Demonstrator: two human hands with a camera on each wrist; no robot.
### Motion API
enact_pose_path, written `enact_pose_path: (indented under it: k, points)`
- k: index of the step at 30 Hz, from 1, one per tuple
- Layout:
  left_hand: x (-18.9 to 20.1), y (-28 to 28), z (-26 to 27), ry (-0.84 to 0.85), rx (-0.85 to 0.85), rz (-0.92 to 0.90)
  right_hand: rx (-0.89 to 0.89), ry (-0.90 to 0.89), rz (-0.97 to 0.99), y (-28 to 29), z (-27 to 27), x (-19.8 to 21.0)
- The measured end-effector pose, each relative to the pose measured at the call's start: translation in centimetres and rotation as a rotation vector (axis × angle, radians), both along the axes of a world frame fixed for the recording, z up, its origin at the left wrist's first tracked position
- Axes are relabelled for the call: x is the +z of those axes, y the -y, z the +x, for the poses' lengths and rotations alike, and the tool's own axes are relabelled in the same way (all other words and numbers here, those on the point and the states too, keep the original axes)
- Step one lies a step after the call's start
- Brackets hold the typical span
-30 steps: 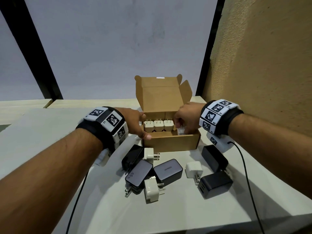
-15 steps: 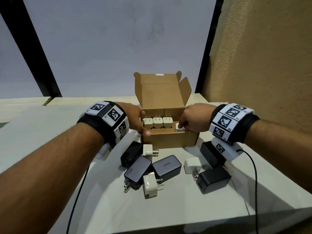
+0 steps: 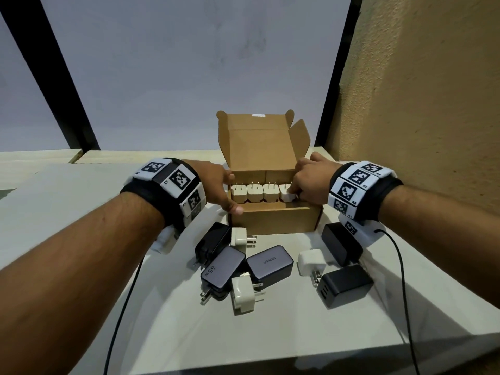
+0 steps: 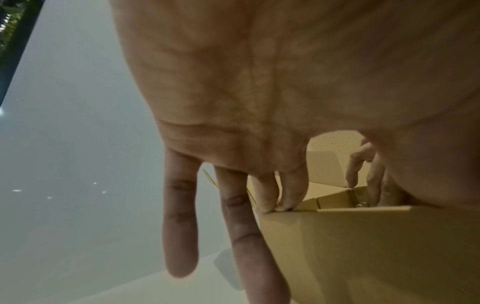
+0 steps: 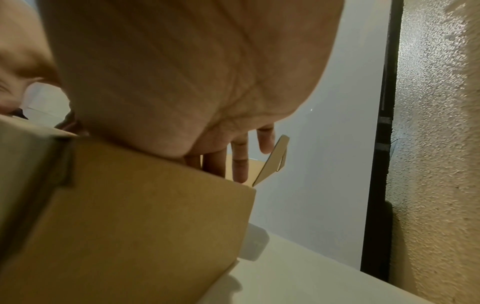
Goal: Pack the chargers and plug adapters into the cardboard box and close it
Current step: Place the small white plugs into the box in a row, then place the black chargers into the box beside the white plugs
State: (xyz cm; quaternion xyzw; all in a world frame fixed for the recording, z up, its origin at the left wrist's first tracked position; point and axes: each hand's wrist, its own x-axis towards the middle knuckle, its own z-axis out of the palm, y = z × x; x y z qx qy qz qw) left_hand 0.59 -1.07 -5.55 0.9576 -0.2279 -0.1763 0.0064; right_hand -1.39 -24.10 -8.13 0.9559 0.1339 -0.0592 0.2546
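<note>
Cardboard box (image 3: 273,220) stands open near the table's (image 3: 351,334) far edge, lid upright — four white plug adapters are ranged prongs-up along its back wall. The fourth adapter (image 3: 287,194) is pinched by the right hand (image 3: 311,185); the box's left front corner is steadied by the left hand (image 3: 219,190), fingers straight. Best seated flush against its neighbour, pressed straight down — room is needed in front for the black chargers (image 3: 345,285) outside.
</note>
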Motion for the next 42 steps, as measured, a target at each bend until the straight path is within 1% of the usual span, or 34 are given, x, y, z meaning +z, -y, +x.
enact_pose_path:
  k: [5,10,13,16,20,22,24,27,30,33,35,38,42]
  points:
    - [0.0,-0.1,0.3,-0.017,-0.028,0.007,0.015,0.009,0.012,-0.3,0.4,-0.3]
    - [0.0,0.0,0.5,-0.013,-0.007,-0.001,0.031,0.009,0.006,-0.4,0.6,-0.3]
    - [0.0,0.1,0.6,-0.025,-0.003,-0.012,0.016,0.028,0.030,-0.3,0.1,0.3]
    - [-0.1,0.2,0.9,-0.044,0.004,-0.004,0.022,0.057,0.089,-0.5,-1.7,1.5]
    - [0.0,0.3,0.6,-0.050,-0.008,0.022,0.135,0.116,0.234,-1.2,-5.8,3.2]
    - [0.0,0.4,0.3,-0.037,-0.012,0.050,0.151,0.115,0.308,-1.2,-8.1,3.9]
    - [0.1,0.4,0.3,-0.026,-0.007,0.059,0.077,0.049,0.357,-0.7,-9.7,4.2]
    - [0.2,0.4,0.2,-0.012,-0.002,0.078,-0.160,-0.068,0.370,0.8,-10.8,3.7]
    - [0.1,0.4,0.1,-0.018,0.019,0.080,-0.308,-0.159,0.407,2.3,-10.8,2.3]
    - [0.1,0.5,-0.2,-0.027,0.022,0.083,-0.371,-0.250,0.471,2.9,-11.0,0.9]
    - [0.3,0.6,-0.4,-0.021,0.023,0.087,-0.412,-0.256,0.562,2.9,-11.2,0.2]
    - [0.3,0.7,-0.2,-0.022,0.020,0.107,-0.445,-0.199,0.699,3.2,-11.4,-0.5]
    - [0.2,0.8,0.2,-0.023,0.006,0.118,-0.361,-0.111,0.800,3.6,-11.7,-0.4]
